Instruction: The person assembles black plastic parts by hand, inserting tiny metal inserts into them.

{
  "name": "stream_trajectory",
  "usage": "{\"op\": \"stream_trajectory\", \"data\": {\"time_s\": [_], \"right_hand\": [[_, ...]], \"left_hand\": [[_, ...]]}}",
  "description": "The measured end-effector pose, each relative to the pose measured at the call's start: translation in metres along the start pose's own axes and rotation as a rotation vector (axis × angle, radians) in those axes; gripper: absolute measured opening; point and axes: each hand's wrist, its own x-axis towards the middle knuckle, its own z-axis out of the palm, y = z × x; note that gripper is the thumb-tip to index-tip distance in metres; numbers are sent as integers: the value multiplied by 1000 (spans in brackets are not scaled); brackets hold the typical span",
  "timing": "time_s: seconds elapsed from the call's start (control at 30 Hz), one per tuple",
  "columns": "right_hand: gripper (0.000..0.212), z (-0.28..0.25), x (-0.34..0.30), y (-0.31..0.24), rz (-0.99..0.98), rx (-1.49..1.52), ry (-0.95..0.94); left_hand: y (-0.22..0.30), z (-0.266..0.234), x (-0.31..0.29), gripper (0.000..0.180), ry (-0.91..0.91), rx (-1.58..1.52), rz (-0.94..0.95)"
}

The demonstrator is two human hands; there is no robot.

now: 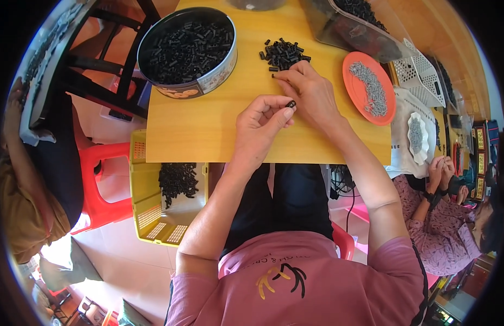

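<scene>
My left hand is closed in a pinch over the front half of the table, with a small black cylindrical piece between thumb and forefinger. Just beyond it and to the right, my right hand reaches to the near edge of a loose pile of black cylindrical pieces. A tiny dark piece shows at its fingertips, too small to make out clearly. To the right of this hand, an orange-red oval plate carries many small grey screw-like parts.
A round tin full of black pieces stands at the table's left. A clear bin with dark parts is at the back right. Below the table's front edge sits a yellow basket with black parts. People sit left and right, near a red stool.
</scene>
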Motion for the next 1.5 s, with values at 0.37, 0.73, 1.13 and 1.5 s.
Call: {"op": "stream_trajectory", "data": {"time_s": [0.37,0.73,1.13,1.5], "right_hand": [[12,5,-4,8,-68,7,-36],[20,-25,-21,6,109,405,76],[20,-37,-52,-20,530,1179,-20],[13,-39,-51,-26,251,800,74]], "left_hand": [[1,1,1,17,-90,74,-37],[0,1,1,18,-69,78,-30],[1,0,2,21,-57,91,-24],[-3,0,0,14,-25,88,41]]}}
